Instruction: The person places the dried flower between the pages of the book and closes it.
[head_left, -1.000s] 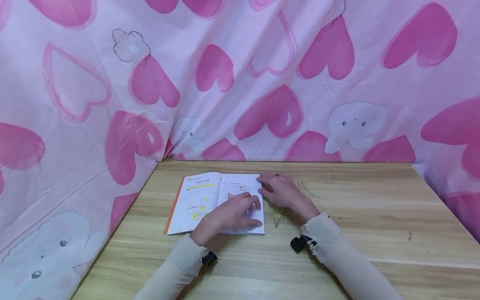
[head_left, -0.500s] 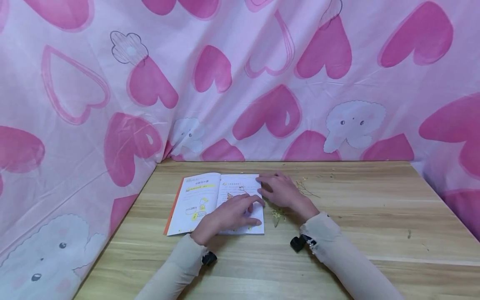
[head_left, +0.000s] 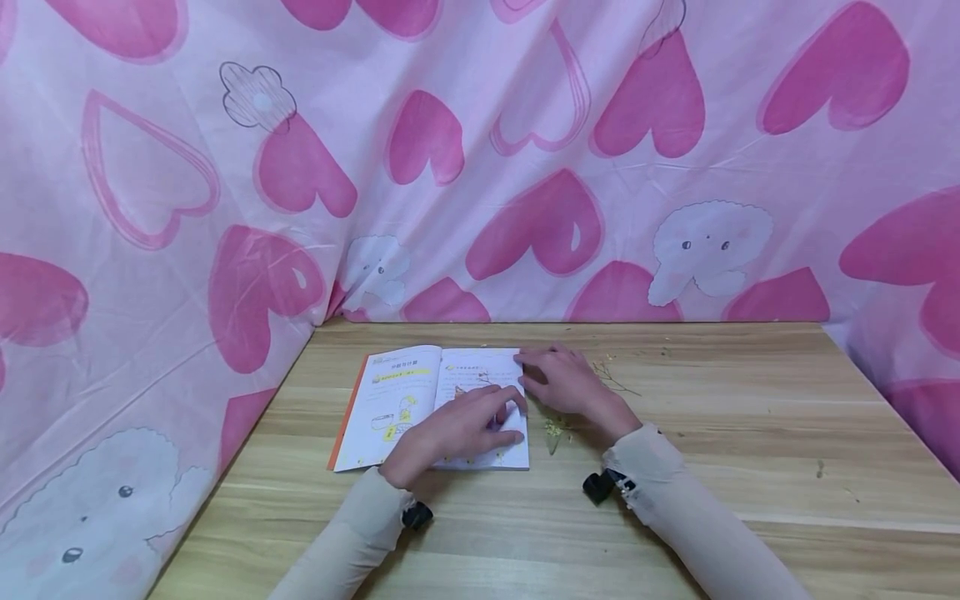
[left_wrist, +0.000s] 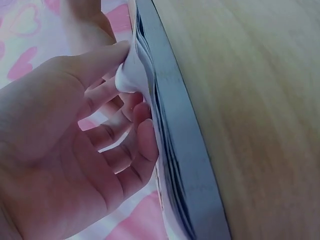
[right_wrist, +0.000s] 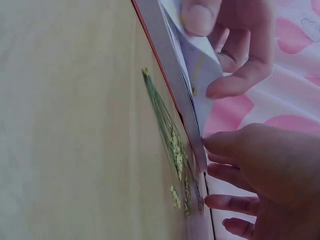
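Observation:
An open book [head_left: 360, 425] with an orange cover edge lies on the table, printed pages facing up. Over its right-hand page, my left hand [head_left: 461, 421] pinches the page's edge between thumb and fingers. In the left wrist view the page [left_wrist: 135, 70] bends upward at that grip. My right hand [head_left: 562, 383] is at the book's far right corner, thumb and fingertips touching the edge with fingers mostly extended. Brown twig-like shapes [head_left: 483, 377] show on the right page beyond my left hand.
A small bunch of dried flowers [right_wrist: 172, 145] lies beside the book's right edge. A thin dried twig [head_left: 618, 383] sits beyond my right forearm. Plant crumbs dot the wooden table [head_left: 750, 467]. Pink heart-patterned cloth [head_left: 532, 225] hangs behind and to the left.
My left index finger has straightened outward a little toward the book's right edge. The right hand and the book stay practically where they were.

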